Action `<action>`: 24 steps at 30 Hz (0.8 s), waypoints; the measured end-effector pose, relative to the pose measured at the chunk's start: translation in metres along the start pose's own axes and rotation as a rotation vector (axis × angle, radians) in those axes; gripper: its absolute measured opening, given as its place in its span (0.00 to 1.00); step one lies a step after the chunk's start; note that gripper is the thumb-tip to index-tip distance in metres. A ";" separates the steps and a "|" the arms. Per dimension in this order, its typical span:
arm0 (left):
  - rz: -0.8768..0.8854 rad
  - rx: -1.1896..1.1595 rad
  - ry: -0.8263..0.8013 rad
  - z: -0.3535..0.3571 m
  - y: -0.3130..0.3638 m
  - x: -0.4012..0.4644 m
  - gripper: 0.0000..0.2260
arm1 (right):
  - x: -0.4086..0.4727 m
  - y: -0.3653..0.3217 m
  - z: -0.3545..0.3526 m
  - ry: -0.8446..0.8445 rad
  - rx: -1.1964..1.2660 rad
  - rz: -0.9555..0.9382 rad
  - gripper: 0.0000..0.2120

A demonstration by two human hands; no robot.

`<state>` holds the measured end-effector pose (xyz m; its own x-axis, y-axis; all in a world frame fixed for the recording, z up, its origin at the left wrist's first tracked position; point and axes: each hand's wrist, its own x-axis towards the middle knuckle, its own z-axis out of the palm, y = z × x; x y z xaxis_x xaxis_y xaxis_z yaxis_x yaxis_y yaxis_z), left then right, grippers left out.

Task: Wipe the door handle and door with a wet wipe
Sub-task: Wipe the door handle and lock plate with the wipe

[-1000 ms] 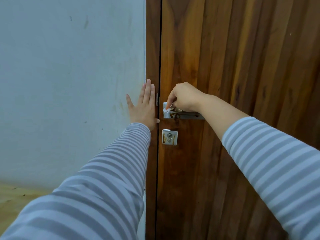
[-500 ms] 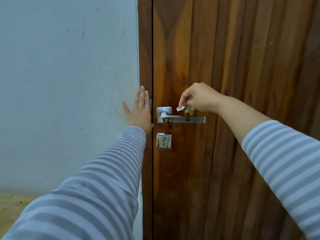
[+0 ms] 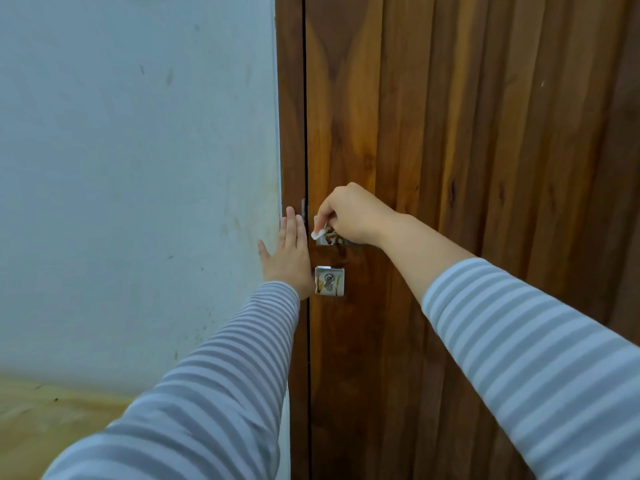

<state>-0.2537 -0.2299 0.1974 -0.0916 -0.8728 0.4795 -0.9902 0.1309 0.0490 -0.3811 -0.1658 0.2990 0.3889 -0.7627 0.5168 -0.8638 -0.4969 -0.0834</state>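
Observation:
A dark wooden door [image 3: 467, 140] with vertical grain fills the right half of the view. Its silver handle [image 3: 327, 239] is stained brown and mostly hidden under my right hand [image 3: 353, 213]. That hand pinches a small crumpled white wet wipe [image 3: 318, 233] against the handle's square plate. My left hand [image 3: 289, 252] lies flat with straight fingers on the wooden door frame [image 3: 291, 98], just left of the handle. A square silver keyhole plate [image 3: 329, 280], also stained, sits below the handle.
A pale blue-white wall [image 3: 138, 168] with faint smudges takes up the left side. A strip of light wooden floor [image 3: 41, 420] shows at the bottom left. Striped grey sleeves cover both forearms.
My right hand has slid left along the handle with the wipe, from mid-lever to the square plate. The left hand has stayed flat on the frame. The view shifted slightly.

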 end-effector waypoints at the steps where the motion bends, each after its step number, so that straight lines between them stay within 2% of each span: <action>1: 0.001 0.001 -0.005 -0.001 -0.001 0.000 0.50 | -0.001 0.001 0.001 0.003 -0.007 0.008 0.16; 15: -0.032 0.007 -0.045 -0.004 0.003 -0.003 0.55 | -0.039 0.037 -0.013 0.090 -0.018 0.104 0.14; 24: -0.044 0.016 -0.068 -0.010 0.004 -0.005 0.54 | -0.064 0.058 -0.023 0.134 0.038 0.166 0.13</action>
<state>-0.2561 -0.2201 0.2038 -0.0540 -0.9074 0.4168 -0.9949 0.0843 0.0546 -0.4631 -0.1359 0.2811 0.1939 -0.7746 0.6020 -0.8986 -0.3865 -0.2078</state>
